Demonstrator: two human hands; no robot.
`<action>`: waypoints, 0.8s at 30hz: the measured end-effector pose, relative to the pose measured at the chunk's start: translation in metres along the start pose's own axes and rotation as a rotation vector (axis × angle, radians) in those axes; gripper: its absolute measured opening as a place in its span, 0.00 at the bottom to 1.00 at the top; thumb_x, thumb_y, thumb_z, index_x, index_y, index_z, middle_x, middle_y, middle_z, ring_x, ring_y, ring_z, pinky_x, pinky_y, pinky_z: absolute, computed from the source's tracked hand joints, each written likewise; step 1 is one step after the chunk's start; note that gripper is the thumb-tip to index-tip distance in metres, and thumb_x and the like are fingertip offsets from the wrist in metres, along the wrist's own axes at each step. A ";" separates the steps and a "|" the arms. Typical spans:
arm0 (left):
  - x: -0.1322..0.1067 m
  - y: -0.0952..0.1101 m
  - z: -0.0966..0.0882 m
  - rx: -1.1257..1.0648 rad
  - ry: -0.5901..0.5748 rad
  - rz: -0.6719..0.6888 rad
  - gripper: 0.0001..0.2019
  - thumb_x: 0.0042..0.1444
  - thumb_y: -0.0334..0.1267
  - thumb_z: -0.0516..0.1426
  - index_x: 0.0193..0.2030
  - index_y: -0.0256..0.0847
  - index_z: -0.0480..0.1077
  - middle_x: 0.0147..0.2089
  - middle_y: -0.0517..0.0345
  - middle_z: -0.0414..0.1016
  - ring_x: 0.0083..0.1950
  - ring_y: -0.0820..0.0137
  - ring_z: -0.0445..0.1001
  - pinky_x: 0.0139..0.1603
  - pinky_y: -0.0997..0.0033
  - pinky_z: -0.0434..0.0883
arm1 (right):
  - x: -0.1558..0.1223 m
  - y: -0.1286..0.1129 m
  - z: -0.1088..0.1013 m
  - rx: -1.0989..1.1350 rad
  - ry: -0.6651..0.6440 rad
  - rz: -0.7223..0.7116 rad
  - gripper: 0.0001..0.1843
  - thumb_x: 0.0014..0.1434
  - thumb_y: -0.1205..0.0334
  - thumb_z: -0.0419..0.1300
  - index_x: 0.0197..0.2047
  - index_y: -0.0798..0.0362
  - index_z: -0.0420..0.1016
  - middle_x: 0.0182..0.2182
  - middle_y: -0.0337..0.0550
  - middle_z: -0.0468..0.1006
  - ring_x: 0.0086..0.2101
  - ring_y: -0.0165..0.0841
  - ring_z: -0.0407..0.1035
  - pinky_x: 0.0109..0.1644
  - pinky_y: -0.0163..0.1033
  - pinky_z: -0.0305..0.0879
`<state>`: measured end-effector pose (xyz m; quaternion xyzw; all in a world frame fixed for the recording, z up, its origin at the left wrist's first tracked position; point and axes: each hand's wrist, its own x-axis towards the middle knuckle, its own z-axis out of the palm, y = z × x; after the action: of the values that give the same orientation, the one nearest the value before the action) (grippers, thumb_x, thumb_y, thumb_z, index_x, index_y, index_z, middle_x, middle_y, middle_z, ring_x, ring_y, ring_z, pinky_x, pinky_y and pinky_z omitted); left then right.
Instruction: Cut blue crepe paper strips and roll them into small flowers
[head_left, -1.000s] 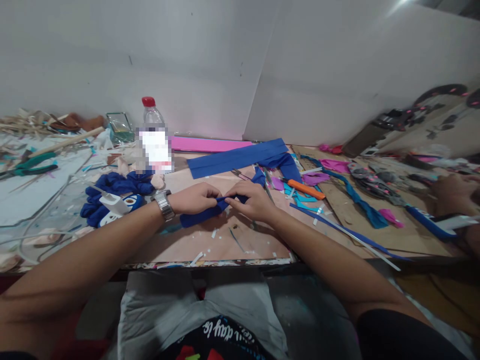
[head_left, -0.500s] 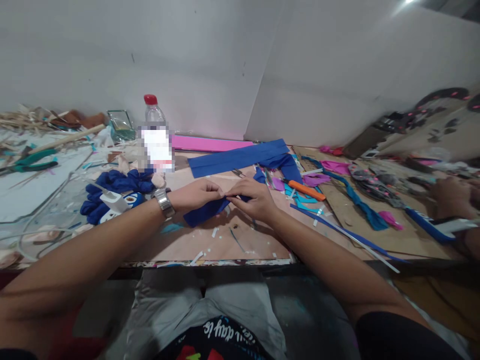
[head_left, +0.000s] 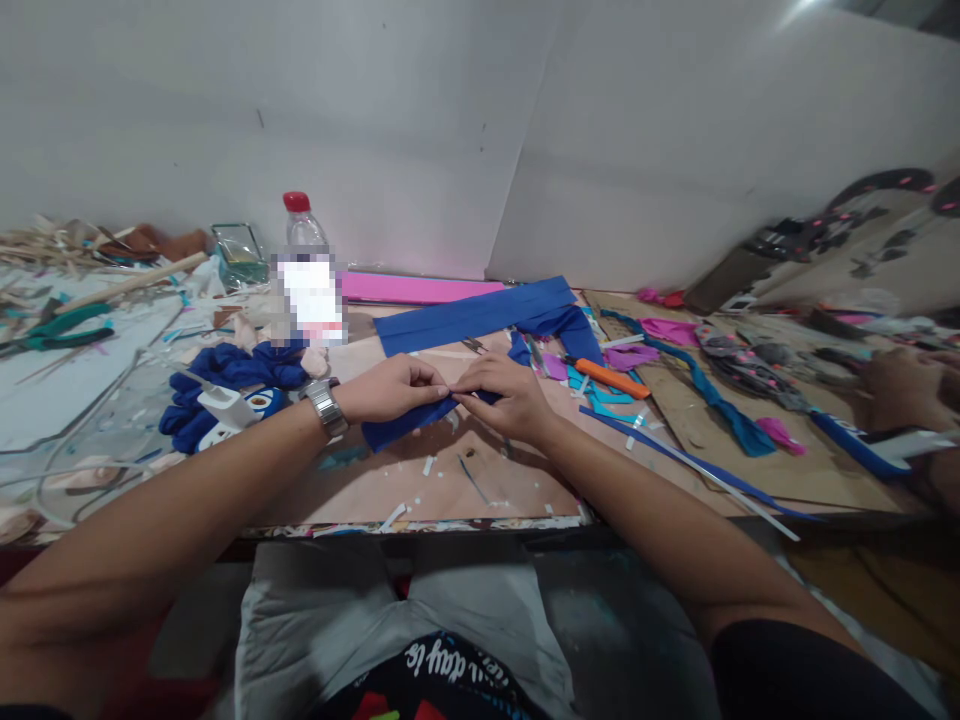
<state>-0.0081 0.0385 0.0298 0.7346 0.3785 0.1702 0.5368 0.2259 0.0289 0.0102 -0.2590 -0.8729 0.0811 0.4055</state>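
Observation:
Both my hands meet over the middle of the worktable (head_left: pixel 420 495). My left hand (head_left: pixel 390 387), with a metal watch on the wrist, pinches the upper edge of a dark blue fabric strip (head_left: pixel 401 422). My right hand (head_left: pixel 504 396) pinches the same strip just to the right, fingertips almost touching the left ones. The strip hangs down and to the left from the pinch onto the table. Behind the hands lies a long flat band of blue fabric (head_left: pixel 480 313).
A water bottle (head_left: pixel 307 275) stands at the back left beside a heap of blue cloth (head_left: pixel 225 385) and a white glue gun (head_left: pixel 225 405). An orange cutter (head_left: pixel 609 378), small snips and coloured scraps lie right. Another person's hand (head_left: pixel 900 385) works at far right. Green pliers (head_left: pixel 60 328) lie far left.
The hands have stayed together on the blue strip, shifting only slightly; the strip's folded edge has been drawn tighter between the fingertips.

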 end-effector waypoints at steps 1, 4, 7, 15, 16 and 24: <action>0.000 0.000 0.000 -0.007 -0.011 -0.012 0.19 0.63 0.55 0.58 0.40 0.38 0.76 0.31 0.57 0.77 0.25 0.72 0.74 0.23 0.75 0.70 | 0.000 0.000 0.000 -0.002 0.000 0.005 0.05 0.65 0.61 0.65 0.39 0.48 0.83 0.34 0.44 0.85 0.38 0.39 0.77 0.48 0.49 0.72; -0.002 0.001 0.000 -0.045 -0.077 -0.054 0.21 0.64 0.56 0.56 0.41 0.38 0.77 0.37 0.53 0.81 0.23 0.73 0.74 0.23 0.75 0.69 | 0.000 -0.001 0.000 -0.008 0.004 0.005 0.05 0.65 0.62 0.64 0.38 0.48 0.83 0.34 0.45 0.85 0.38 0.38 0.77 0.48 0.49 0.72; -0.003 0.004 0.000 0.011 -0.079 -0.032 0.20 0.66 0.54 0.55 0.40 0.38 0.76 0.37 0.53 0.82 0.23 0.73 0.75 0.26 0.73 0.70 | 0.001 -0.001 0.000 -0.010 0.009 -0.016 0.04 0.64 0.62 0.65 0.39 0.49 0.83 0.34 0.44 0.85 0.38 0.38 0.76 0.48 0.49 0.72; -0.003 0.008 0.006 0.599 0.175 0.272 0.17 0.68 0.44 0.52 0.35 0.38 0.78 0.31 0.56 0.80 0.31 0.71 0.73 0.34 0.71 0.63 | 0.001 -0.001 0.001 -0.047 -0.028 0.061 0.04 0.63 0.60 0.66 0.39 0.49 0.82 0.34 0.44 0.85 0.38 0.39 0.76 0.49 0.48 0.71; -0.002 0.007 0.008 0.665 0.205 0.289 0.17 0.69 0.43 0.52 0.35 0.38 0.78 0.31 0.56 0.79 0.31 0.70 0.72 0.33 0.70 0.61 | 0.000 -0.001 0.002 -0.054 -0.026 0.073 0.04 0.63 0.61 0.66 0.39 0.50 0.82 0.34 0.44 0.84 0.38 0.39 0.76 0.50 0.48 0.70; 0.000 -0.002 0.016 1.031 0.277 0.336 0.19 0.72 0.43 0.47 0.41 0.38 0.77 0.36 0.50 0.82 0.35 0.64 0.76 0.34 0.66 0.60 | 0.000 -0.005 0.004 -0.059 -0.042 0.171 0.03 0.63 0.63 0.65 0.37 0.51 0.79 0.35 0.44 0.83 0.39 0.39 0.76 0.51 0.48 0.68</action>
<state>0.0017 0.0282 0.0219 0.9229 0.3576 0.1412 0.0188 0.2208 0.0247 0.0098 -0.3427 -0.8579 0.0954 0.3707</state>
